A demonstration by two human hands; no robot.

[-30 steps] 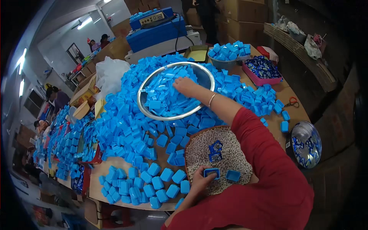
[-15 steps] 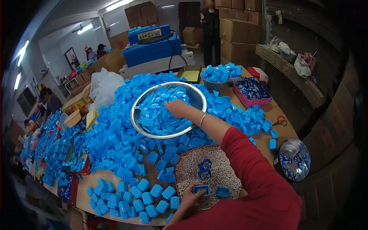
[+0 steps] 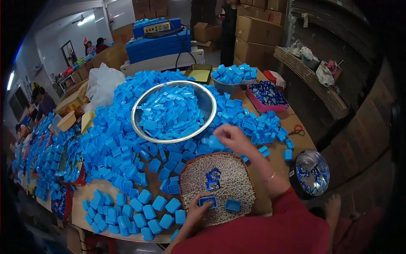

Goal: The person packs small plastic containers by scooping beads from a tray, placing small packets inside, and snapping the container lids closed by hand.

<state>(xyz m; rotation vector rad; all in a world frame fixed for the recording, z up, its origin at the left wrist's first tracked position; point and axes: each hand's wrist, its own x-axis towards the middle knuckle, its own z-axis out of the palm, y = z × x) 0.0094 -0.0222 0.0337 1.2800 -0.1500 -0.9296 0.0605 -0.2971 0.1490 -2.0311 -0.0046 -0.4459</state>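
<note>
My left hand (image 3: 198, 208) holds a small open blue box (image 3: 207, 202) at the near edge of a tray of pale beads (image 3: 220, 171). Right of it, a second open blue box (image 3: 232, 205) rests on the beads, and dark blue packets (image 3: 213, 178) lie farther up. My right hand (image 3: 230, 137) is in the air between the tray and a metal bowl (image 3: 210, 120) heaped with flat blue pieces (image 3: 173, 111). Its fingers pinch a light blue piece (image 3: 212, 142), blurred by motion.
Loose blue boxes (image 3: 112, 139) surround the bowl, with closed ones (image 3: 148, 211) at the front left. A pink tray (image 3: 264, 106) of packets, scissors (image 3: 297, 130) and a metal basin (image 3: 311, 172) are at right. People are behind at left; a bare foot (image 3: 333, 206) shows lower right.
My right hand has left the metal bowl and moved toward me and right, with a blue piece in its fingers. My left hand still holds its box. The view has shifted.
</note>
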